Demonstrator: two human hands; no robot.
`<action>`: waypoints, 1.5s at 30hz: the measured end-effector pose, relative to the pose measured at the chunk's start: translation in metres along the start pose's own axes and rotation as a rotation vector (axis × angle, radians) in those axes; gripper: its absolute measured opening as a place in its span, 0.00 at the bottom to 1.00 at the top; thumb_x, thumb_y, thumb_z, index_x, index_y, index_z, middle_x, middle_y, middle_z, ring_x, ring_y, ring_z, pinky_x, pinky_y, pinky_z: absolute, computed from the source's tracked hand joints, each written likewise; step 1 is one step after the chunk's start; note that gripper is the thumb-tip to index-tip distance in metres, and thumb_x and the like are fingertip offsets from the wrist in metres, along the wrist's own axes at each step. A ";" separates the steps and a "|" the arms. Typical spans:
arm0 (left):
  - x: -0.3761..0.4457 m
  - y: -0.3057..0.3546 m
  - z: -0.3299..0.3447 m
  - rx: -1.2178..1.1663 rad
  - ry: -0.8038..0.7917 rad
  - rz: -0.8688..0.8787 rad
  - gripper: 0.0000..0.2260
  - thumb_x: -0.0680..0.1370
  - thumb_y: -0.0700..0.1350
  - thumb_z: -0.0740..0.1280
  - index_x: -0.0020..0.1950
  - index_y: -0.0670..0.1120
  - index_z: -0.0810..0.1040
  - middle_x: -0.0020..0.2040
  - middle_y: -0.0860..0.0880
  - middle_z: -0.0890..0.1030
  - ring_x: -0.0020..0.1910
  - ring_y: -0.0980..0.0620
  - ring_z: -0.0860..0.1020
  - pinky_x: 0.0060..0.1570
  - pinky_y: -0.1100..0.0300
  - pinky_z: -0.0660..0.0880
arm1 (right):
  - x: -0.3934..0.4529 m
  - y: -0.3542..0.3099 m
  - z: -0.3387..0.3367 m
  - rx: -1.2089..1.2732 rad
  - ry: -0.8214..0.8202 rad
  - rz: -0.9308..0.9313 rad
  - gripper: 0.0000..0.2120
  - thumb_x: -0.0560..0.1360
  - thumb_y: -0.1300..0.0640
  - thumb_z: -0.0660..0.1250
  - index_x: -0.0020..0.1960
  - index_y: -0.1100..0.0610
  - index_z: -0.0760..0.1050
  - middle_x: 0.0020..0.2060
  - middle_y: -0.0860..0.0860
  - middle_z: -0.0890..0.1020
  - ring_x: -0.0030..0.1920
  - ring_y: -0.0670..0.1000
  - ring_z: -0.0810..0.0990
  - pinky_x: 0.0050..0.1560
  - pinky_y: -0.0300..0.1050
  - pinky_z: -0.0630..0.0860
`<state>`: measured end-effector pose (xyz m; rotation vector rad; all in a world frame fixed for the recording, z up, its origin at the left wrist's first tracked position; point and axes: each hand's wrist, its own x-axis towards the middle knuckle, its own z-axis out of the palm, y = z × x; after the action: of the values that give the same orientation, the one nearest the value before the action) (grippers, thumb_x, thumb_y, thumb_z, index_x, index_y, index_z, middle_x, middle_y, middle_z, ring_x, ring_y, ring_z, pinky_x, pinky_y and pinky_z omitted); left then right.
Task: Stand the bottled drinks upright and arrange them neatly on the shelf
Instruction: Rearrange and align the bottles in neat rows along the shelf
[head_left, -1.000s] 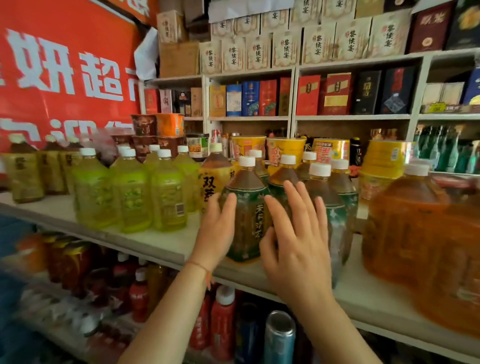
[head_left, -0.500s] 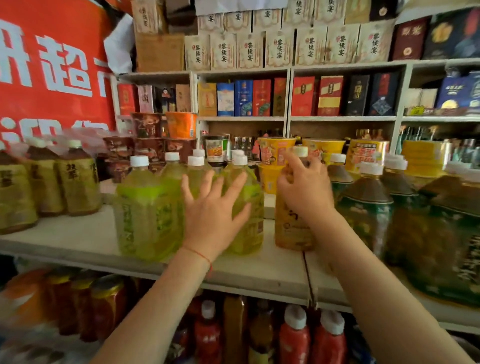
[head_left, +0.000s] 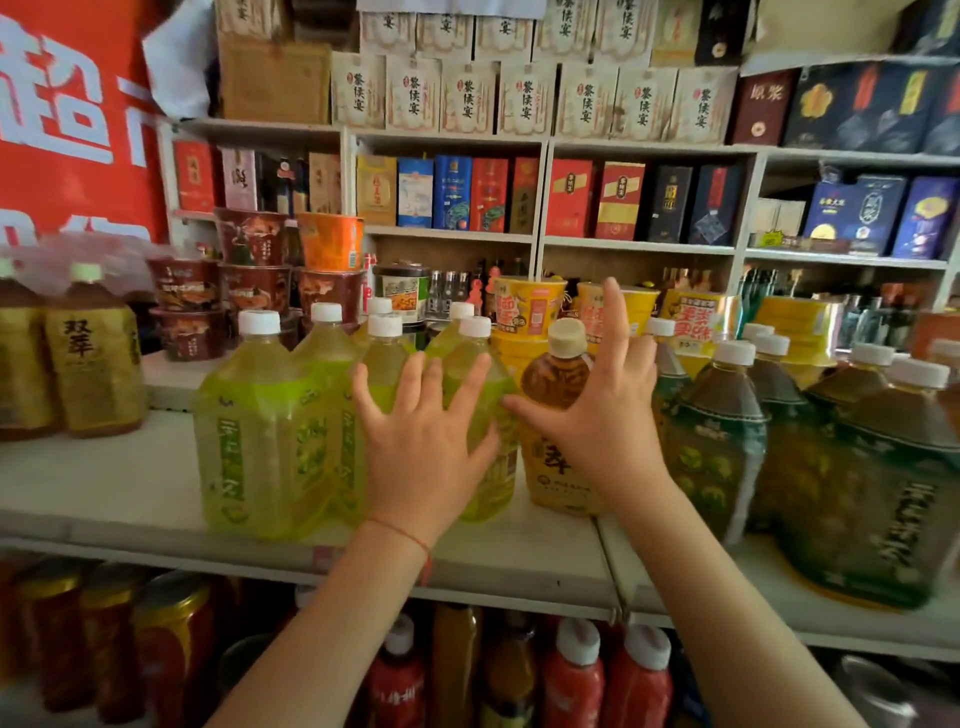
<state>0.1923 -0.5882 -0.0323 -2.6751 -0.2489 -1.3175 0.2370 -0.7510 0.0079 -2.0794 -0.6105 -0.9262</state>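
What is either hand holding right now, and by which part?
Nothing is held. The left hand lies flat, fingers spread, against the green bottles; the right hand is open against the yellow-labelled bottle, no grip.

White wall shelving (head_left: 540, 240) holds boxed goods beside a red banner (head_left: 67, 119).

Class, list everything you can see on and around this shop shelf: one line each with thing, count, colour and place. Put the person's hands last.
green bottles: at least five, yellow-green, white caps, shelf centre
amber bottle: one, yellow label, right of the green group
dark-label bottles: several, green-brown, shelf right
yellow-label bottles: at least two, shelf far left
noodle cups: several, brown, orange and yellow, behind the bottles
boxes: many, red, blue, cream, back shelves
red bottles: several, lower shelf
left hand: fingers spread, against green bottles
right hand: fingers spread, at amber bottle
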 end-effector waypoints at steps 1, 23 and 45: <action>-0.001 0.000 -0.001 -0.005 0.005 -0.004 0.30 0.79 0.67 0.47 0.79 0.58 0.62 0.69 0.44 0.78 0.74 0.43 0.69 0.72 0.30 0.52 | -0.002 0.000 0.002 0.031 -0.020 0.013 0.59 0.63 0.39 0.80 0.81 0.44 0.45 0.67 0.58 0.63 0.67 0.60 0.66 0.66 0.52 0.68; -0.009 -0.075 -0.074 -1.083 0.542 -0.135 0.16 0.84 0.47 0.54 0.51 0.46 0.81 0.42 0.51 0.83 0.42 0.54 0.82 0.42 0.55 0.79 | -0.007 -0.119 -0.028 0.794 -0.235 0.229 0.35 0.57 0.39 0.77 0.61 0.42 0.73 0.51 0.48 0.85 0.46 0.51 0.87 0.47 0.54 0.84; -0.048 -0.519 0.030 -0.704 0.218 -0.553 0.48 0.68 0.55 0.79 0.80 0.48 0.55 0.75 0.44 0.66 0.74 0.45 0.65 0.72 0.43 0.67 | 0.014 -0.327 0.358 0.433 -0.221 0.213 0.37 0.67 0.39 0.76 0.71 0.44 0.65 0.60 0.44 0.78 0.59 0.49 0.79 0.59 0.58 0.80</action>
<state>0.0764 -0.0798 -0.0574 -3.0936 -0.6359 -2.1922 0.1739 -0.2702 0.0068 -1.8173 -0.6250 -0.4011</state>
